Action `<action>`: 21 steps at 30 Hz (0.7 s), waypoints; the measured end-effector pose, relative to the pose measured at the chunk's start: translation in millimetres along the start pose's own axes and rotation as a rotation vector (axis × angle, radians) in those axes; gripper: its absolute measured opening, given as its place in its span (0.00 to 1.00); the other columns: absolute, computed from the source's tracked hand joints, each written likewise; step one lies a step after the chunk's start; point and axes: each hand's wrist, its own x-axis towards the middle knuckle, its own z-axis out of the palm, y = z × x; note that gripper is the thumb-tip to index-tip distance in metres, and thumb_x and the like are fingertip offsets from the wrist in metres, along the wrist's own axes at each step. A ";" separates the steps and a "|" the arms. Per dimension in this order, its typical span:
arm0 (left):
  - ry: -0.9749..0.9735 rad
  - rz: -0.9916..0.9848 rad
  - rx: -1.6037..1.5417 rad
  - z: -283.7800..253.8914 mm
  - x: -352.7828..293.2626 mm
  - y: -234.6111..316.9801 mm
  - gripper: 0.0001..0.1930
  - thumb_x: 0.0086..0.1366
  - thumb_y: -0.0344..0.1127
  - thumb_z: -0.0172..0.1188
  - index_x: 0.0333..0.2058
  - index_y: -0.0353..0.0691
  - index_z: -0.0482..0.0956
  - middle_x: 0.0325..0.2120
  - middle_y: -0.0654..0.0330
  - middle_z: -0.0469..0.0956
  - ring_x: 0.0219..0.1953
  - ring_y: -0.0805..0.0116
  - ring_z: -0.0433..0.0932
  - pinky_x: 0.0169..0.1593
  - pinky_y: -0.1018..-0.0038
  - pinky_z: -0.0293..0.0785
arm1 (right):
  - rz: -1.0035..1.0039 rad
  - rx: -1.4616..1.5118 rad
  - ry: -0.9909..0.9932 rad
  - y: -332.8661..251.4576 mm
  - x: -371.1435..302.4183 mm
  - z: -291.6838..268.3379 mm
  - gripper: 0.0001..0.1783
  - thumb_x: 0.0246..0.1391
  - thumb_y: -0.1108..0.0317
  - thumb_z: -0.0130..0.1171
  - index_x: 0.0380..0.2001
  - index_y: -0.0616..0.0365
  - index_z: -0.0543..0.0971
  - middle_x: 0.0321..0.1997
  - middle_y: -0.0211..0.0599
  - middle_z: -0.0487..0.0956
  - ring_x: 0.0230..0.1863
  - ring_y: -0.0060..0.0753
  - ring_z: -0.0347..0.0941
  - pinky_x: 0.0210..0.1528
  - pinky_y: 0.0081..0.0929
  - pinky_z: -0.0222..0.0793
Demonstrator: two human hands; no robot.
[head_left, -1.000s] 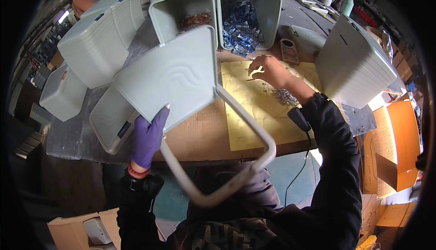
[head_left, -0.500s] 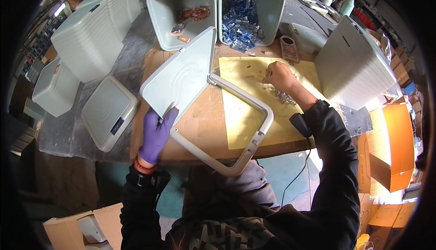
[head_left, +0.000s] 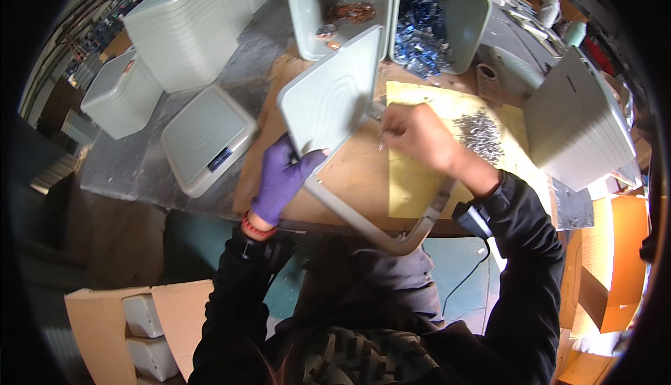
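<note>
My left hand (head_left: 281,179), in a purple glove, grips the lower corner of a pale grey lid flap (head_left: 328,95), thumb on its face. The flap stands tilted up from a beige rectangular frame (head_left: 363,226), which overhangs the table edge toward my lap. My bare right hand (head_left: 419,137) is closed in a pinch beside the far corner, where flap and frame meet. A thin, shiny small metal piece shows at its fingertips; its exact kind is too small to tell. Behind that hand, a heap of small metal pieces (head_left: 481,135) lies on a yellow sheet (head_left: 412,193).
Two tipped bins stand at the back, one (head_left: 302,15) with orange-brown pieces, one (head_left: 482,18) with blue ones. A finished-looking lid (head_left: 210,137) lies left, before stacked bins (head_left: 182,35). Stacked panels (head_left: 580,119) stand right. A corded dark device (head_left: 474,219) sits at the front edge.
My right hand has moved left from the metal heap to the flap's hinge corner. The left hand keeps its hold on the flap. The whole view has shifted.
</note>
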 end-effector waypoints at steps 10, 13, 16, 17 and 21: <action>0.014 0.016 -0.085 -0.7 -2.4 5.7 0.14 0.67 0.33 0.68 0.47 0.32 0.80 0.34 0.66 0.80 0.36 0.79 0.73 0.40 0.78 0.72 | -0.764 -0.284 -0.038 -50.9 17.2 62.8 0.06 0.50 0.75 0.57 0.32 0.64 0.81 0.36 0.46 0.78 0.40 0.49 0.80 0.40 0.40 0.77; 0.012 0.007 -0.093 0.2 -1.9 5.6 0.14 0.67 0.33 0.68 0.47 0.32 0.80 0.33 0.67 0.79 0.35 0.80 0.73 0.39 0.79 0.71 | -0.569 0.046 -0.098 -53.0 18.4 67.7 0.11 0.47 0.81 0.59 0.36 0.64 0.83 0.39 0.49 0.79 0.42 0.53 0.80 0.41 0.41 0.77; 0.015 0.015 -0.108 -0.2 -1.7 5.1 0.13 0.68 0.33 0.68 0.47 0.32 0.80 0.33 0.67 0.79 0.35 0.80 0.73 0.38 0.79 0.71 | -0.555 0.132 -0.036 -57.8 17.4 77.7 0.13 0.47 0.84 0.61 0.37 0.61 0.84 0.40 0.47 0.82 0.41 0.52 0.81 0.41 0.39 0.78; 0.011 0.017 -0.093 -0.6 -1.6 4.9 0.13 0.68 0.33 0.68 0.46 0.32 0.81 0.33 0.67 0.79 0.35 0.80 0.73 0.39 0.79 0.71 | -0.475 0.179 0.026 -58.0 17.5 79.4 0.12 0.49 0.83 0.63 0.38 0.61 0.85 0.39 0.46 0.83 0.38 0.48 0.82 0.40 0.37 0.78; 0.004 0.025 -0.131 -1.5 -2.1 4.9 0.13 0.68 0.34 0.67 0.46 0.32 0.81 0.33 0.67 0.80 0.35 0.80 0.74 0.39 0.78 0.72 | -0.145 0.350 0.042 -56.8 18.4 79.7 0.09 0.55 0.79 0.68 0.41 0.61 0.86 0.31 0.41 0.85 0.31 0.26 0.82 0.37 0.26 0.77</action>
